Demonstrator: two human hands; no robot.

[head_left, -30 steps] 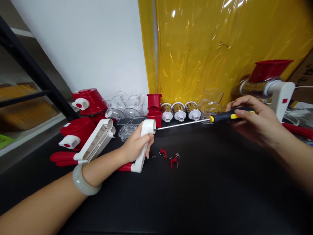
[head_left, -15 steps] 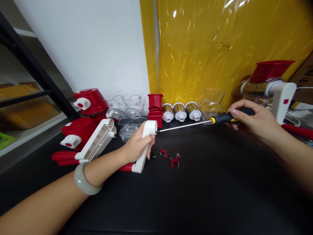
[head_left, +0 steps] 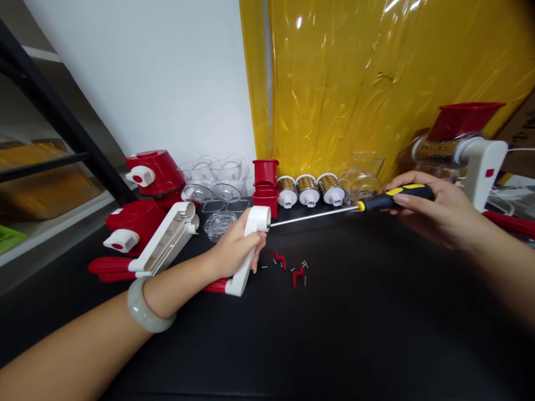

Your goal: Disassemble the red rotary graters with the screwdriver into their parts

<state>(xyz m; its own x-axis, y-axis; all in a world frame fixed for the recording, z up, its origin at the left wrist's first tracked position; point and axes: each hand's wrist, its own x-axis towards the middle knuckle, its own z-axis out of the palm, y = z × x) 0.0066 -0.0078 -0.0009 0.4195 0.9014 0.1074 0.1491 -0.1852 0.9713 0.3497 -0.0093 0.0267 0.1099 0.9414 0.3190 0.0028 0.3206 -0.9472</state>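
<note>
My left hand (head_left: 236, 245) is wrapped round a white crank arm (head_left: 256, 220) with a red handle, held tilted over the black table. My right hand (head_left: 430, 206) grips the black and yellow handle of a screwdriver (head_left: 313, 216). The long metal shaft points left, and its tip meets the side of the crank arm just below the round end. Small red parts (head_left: 298, 275) and several tiny screws (head_left: 305, 263) lie on the table to the right of my left hand.
More white arms (head_left: 167, 239) and red housings (head_left: 134, 228) stand at the left. Along the back are clear plastic parts (head_left: 217, 178), red hoppers (head_left: 265, 184) and grater drums (head_left: 308, 191). An assembled grater (head_left: 480, 167) stands at the right.
The screwdriver handle has turned in my right hand, showing more of its yellow patches. My right fingers have shifted slightly; my left hand has barely moved.
</note>
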